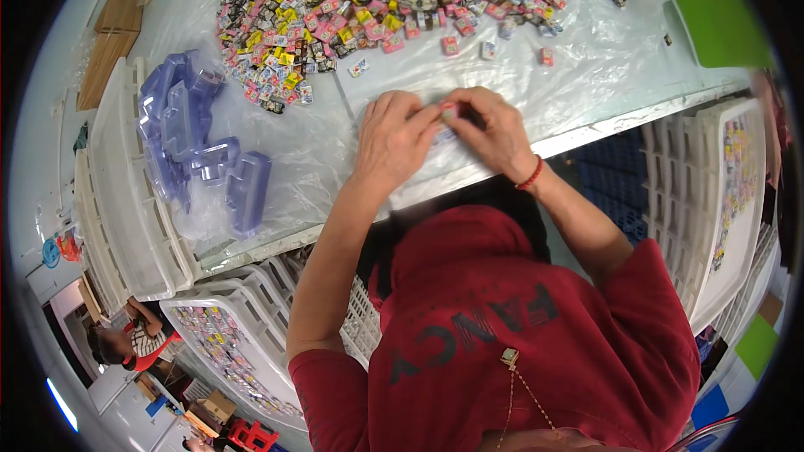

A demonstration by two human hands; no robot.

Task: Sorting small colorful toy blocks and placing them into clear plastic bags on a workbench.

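Observation:
Close to the table's front edge, my two hands meet at the fingertips. Between them is a small pink block-like piece point(449, 110), pinched by thumb and forefinger of my right hand point(496, 130). The thumb and forefinger of my left hand point(390, 136) press at the same piece from the other side; fingertips partly hide it. Something pale and bluish point(444, 134) lies below the fingers, too blurred to name. Beyond the hands spreads a big pile of small printed pieces point(335, 21) in pink, yellow, black and white, with a few strays nearer me.
Clear plastic sheeting point(620, 67) covers the table. Violet-blue plastic trays point(188, 113) lie jumbled at left. White crates point(138, 192) stand beyond them; other crates holding pieces point(222, 343) stand below the table at left and at right point(712, 201). A green board point(720, 8) is far right.

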